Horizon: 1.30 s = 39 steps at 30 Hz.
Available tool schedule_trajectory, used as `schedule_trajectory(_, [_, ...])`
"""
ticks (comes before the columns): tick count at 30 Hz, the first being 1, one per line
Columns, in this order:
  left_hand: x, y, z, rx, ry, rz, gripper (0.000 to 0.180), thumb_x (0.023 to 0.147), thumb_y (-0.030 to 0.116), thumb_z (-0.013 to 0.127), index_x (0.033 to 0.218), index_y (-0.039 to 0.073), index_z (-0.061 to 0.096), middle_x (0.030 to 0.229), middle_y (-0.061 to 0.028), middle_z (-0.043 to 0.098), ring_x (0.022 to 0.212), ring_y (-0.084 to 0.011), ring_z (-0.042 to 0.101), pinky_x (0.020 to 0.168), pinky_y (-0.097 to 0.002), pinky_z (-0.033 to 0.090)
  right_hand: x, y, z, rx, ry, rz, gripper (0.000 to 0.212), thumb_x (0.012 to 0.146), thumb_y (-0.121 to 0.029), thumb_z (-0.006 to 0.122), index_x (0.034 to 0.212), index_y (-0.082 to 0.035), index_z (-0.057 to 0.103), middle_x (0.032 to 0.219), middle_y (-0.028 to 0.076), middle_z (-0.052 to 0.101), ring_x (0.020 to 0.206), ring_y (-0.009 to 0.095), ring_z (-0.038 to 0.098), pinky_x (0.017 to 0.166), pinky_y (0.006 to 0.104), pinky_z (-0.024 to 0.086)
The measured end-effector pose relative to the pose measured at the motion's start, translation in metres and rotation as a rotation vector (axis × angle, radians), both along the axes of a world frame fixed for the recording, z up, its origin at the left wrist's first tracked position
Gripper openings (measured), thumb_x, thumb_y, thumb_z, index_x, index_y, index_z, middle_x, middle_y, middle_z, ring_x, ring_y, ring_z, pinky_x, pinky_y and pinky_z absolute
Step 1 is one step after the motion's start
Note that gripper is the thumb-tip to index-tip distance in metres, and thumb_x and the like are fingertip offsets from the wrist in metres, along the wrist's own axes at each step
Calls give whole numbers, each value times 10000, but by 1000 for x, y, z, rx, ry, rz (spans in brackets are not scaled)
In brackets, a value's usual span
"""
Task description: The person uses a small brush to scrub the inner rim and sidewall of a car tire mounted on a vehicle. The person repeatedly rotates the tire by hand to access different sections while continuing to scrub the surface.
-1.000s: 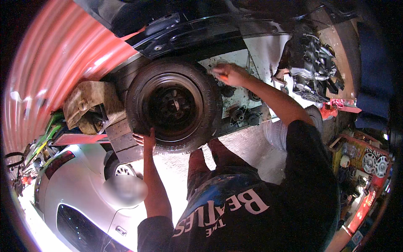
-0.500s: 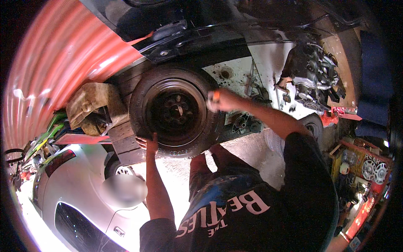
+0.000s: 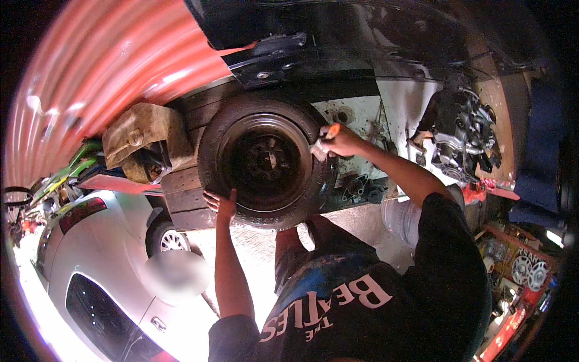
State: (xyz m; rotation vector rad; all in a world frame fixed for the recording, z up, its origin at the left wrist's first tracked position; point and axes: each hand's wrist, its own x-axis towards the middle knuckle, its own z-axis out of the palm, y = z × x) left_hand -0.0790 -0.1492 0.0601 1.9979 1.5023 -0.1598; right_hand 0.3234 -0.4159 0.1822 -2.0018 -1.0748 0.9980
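Note:
A black tyre on a dark steel wheel lies face up on a wooden bench in front of me. My left hand rests against the tyre's lower left edge, its thumb on the sidewall and its fingers spread. At the wheel's right side, my right hand is closed around what looks like a brush with an orange handle. Its pale lower part, perhaps bristles or a cloth, meets the tyre beside the rim; blur hides its exact form.
A dirty tan container sits left of the wheel on the wooden boards. Engine parts stand on the right. Dark car bodywork overhangs the far side. A silver car is at lower left, and more tyres stand at right.
My right hand has moved slightly away from the rim's edge, and the orange handle now shows more clearly. My left hand stays at the tyre's edge. The whole view has shifted a little.

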Motion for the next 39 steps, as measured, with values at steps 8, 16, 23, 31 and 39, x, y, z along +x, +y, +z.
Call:
schedule_trajectory(8, [14,-7,12,7,-30,-42,1299,814,633,649,1435,-5,-298,1504,-356,-229,1414,-533,-113,1161,-579,11,57,102,-33,330,-243,-308,322,915,-372,605,859,-54,604,694,144,656,641,330,635,610,451,496])
schedule_trajectory(16, [-5,0,0,24,-6,-5,1326,797,652,657,1430,-4,-307,1507,-331,-253,1415,-527,-129,1161,-589,22,28,16,-3,-91,268,157,120,925,-133,608,883,-40,545,631,39,614,478,129,603,461,292,470])
schedule_trajectory(23, [-10,7,-9,8,17,-55,1317,802,632,664,1431,14,-314,1499,-339,-266,1409,-537,-135,1158,-588,12,48,133,15,419,-132,-110,255,967,-333,578,970,-79,608,741,79,664,656,182,622,604,348,482])
schedule_trajectory(31, [-1,-3,15,-49,-26,28,1313,805,641,654,1434,17,-315,1497,-349,-259,1418,-518,-143,1158,-581,-2,34,41,29,-157,-7,309,157,888,-220,616,864,-68,586,677,92,648,619,226,656,627,410,510])
schedule_trajectory(39, [10,-8,22,-68,-13,-6,1317,792,634,674,1437,66,-324,1517,-289,-276,1406,-539,-119,1140,-632,51,36,153,14,133,-357,89,261,888,-301,648,952,-51,606,778,206,637,711,358,636,635,451,502])
